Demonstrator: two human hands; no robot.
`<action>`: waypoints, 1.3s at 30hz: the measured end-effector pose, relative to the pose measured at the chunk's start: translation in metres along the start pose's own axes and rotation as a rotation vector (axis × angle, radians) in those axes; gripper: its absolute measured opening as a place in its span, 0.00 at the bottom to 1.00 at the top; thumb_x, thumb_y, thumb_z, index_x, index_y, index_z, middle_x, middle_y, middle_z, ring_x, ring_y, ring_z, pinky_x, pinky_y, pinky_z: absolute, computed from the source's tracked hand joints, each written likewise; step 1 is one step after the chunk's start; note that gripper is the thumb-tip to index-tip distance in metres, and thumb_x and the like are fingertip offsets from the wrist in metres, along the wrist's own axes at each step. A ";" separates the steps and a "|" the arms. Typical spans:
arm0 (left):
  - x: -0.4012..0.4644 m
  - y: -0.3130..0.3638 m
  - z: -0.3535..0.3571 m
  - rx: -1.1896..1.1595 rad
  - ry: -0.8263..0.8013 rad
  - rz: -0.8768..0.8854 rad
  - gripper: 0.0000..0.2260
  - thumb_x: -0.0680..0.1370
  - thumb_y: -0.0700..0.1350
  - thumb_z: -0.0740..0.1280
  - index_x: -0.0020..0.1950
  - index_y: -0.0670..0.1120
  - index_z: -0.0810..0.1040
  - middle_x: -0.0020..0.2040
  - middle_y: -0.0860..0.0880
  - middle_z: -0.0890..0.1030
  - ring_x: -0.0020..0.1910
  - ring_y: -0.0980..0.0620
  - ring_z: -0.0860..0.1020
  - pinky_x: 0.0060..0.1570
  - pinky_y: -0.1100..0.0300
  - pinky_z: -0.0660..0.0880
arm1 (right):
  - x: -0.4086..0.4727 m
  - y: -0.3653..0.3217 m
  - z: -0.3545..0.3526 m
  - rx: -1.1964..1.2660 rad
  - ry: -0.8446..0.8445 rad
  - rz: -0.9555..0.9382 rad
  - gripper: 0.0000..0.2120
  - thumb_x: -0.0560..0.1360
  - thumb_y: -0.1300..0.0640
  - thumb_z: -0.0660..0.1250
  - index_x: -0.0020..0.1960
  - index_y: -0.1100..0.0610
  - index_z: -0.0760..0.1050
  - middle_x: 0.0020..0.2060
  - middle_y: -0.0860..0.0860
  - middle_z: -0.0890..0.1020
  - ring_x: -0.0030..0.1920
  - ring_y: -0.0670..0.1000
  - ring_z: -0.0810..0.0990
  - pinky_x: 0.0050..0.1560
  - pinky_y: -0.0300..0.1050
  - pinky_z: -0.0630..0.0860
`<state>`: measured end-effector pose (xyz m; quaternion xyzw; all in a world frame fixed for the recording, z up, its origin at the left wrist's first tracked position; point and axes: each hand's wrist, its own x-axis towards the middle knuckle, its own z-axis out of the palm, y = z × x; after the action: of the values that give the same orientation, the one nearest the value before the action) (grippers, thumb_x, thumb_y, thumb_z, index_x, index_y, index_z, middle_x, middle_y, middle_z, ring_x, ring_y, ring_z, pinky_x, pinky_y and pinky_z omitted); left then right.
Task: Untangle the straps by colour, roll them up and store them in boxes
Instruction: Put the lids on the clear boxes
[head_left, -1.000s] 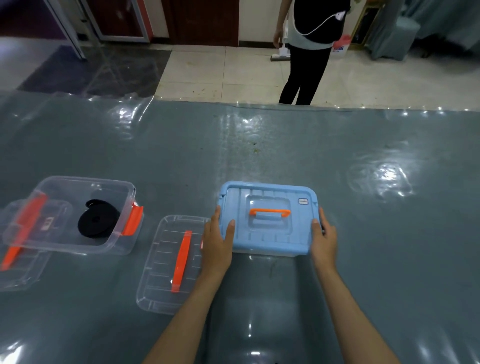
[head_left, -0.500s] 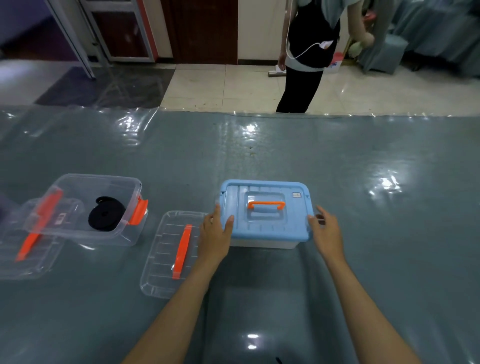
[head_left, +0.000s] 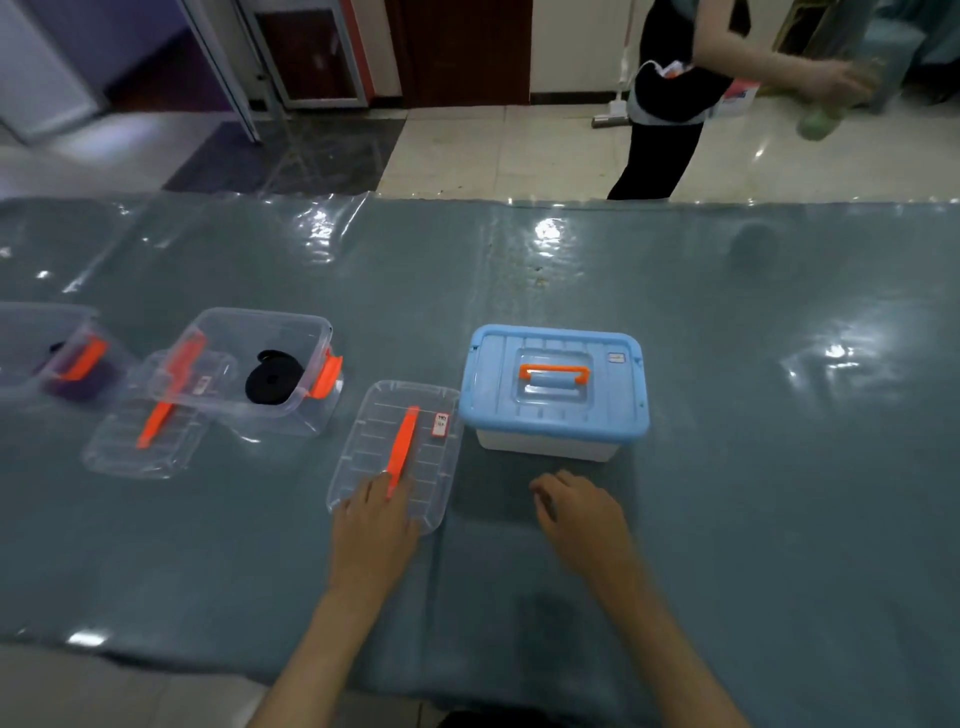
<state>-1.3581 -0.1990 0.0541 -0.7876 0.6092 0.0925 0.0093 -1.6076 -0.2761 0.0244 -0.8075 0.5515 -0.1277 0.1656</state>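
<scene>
Nearing the end, we judge: blue box (head_left: 556, 389) is lidded, black roll (head_left: 272, 376) sits in the open clear box (head_left: 254, 364), and a purple roll (head_left: 83, 382), blurred, lies in the far-left box (head_left: 36, 348). Two clear lids (head_left: 397, 452) lie loose; closing those boxes looks left. No loose straps in view. Our left hand (head_left: 376, 525) rests flat, fingers straight, on the near lid; right hand (head_left: 579, 512) hovers loosely curled, holding nothing. The surface (head_left: 727, 467) is grey-blue under glossy plastic sheet. Beyond: tiled floor (head_left: 519, 150), a doorway, a standing person (head_left: 675, 93).
</scene>
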 end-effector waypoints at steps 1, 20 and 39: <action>-0.005 -0.008 0.000 -0.015 0.003 -0.006 0.24 0.68 0.40 0.82 0.64 0.41 0.84 0.59 0.41 0.84 0.56 0.37 0.84 0.49 0.42 0.81 | 0.000 -0.008 0.007 -0.006 -0.039 -0.006 0.09 0.82 0.54 0.66 0.59 0.52 0.83 0.51 0.51 0.84 0.52 0.57 0.83 0.48 0.53 0.79; 0.091 -0.248 -0.008 -0.047 0.227 0.104 0.33 0.77 0.36 0.70 0.82 0.43 0.67 0.81 0.35 0.66 0.80 0.32 0.67 0.77 0.32 0.64 | 0.116 -0.192 0.173 0.196 -0.253 0.387 0.20 0.82 0.58 0.67 0.73 0.61 0.73 0.64 0.64 0.79 0.65 0.66 0.78 0.66 0.57 0.75; 0.120 -0.318 0.010 -0.213 -0.037 0.139 0.46 0.83 0.39 0.65 0.82 0.63 0.32 0.84 0.51 0.29 0.84 0.47 0.30 0.84 0.42 0.43 | 0.116 -0.231 0.160 0.533 0.215 0.779 0.13 0.71 0.58 0.79 0.51 0.50 0.79 0.38 0.45 0.84 0.44 0.53 0.86 0.48 0.46 0.80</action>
<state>-1.0252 -0.2309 -0.0058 -0.7382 0.6486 0.1718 -0.0696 -1.3074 -0.2863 -0.0245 -0.4528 0.7749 -0.2759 0.3442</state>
